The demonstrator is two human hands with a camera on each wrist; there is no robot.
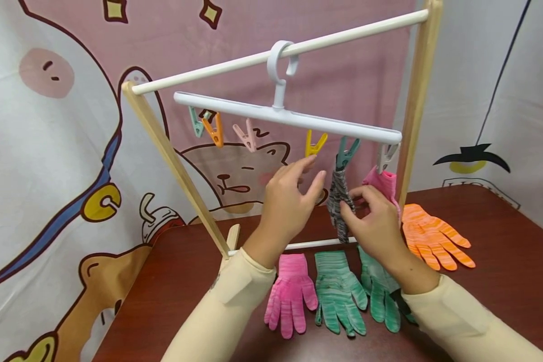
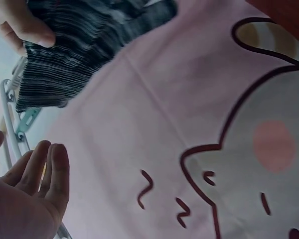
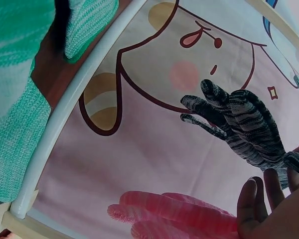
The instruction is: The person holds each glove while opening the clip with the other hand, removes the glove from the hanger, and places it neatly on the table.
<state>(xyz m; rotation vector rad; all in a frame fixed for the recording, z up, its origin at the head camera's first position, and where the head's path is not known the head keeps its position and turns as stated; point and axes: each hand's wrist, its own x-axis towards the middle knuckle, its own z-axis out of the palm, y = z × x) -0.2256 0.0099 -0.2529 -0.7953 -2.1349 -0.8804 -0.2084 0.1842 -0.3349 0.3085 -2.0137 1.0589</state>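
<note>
A black-and-grey striped glove (image 1: 339,201) hangs cuff up below a teal clip (image 1: 346,153). My right hand (image 1: 377,221) holds the glove's side, its thumb over the knit; the left wrist view also shows that thumb on the glove (image 2: 84,45). To the left, my left hand (image 1: 287,201) is raised with loosely spread fingers and holds nothing. Its fingertips are near a yellow clip (image 1: 315,143); whether they touch is unclear. Behind my right hand a pink glove (image 1: 380,181) hangs from a grey clip (image 1: 386,157), partly hidden.
A white hanger (image 1: 289,116) hooks over the rod (image 1: 353,35) of a wooden-sided stand. Further left on it are green, orange (image 1: 213,129) and pale pink clips (image 1: 246,136). Pink (image 1: 291,296), green (image 1: 341,291) and orange gloves (image 1: 434,236) lie on the brown table (image 1: 163,301).
</note>
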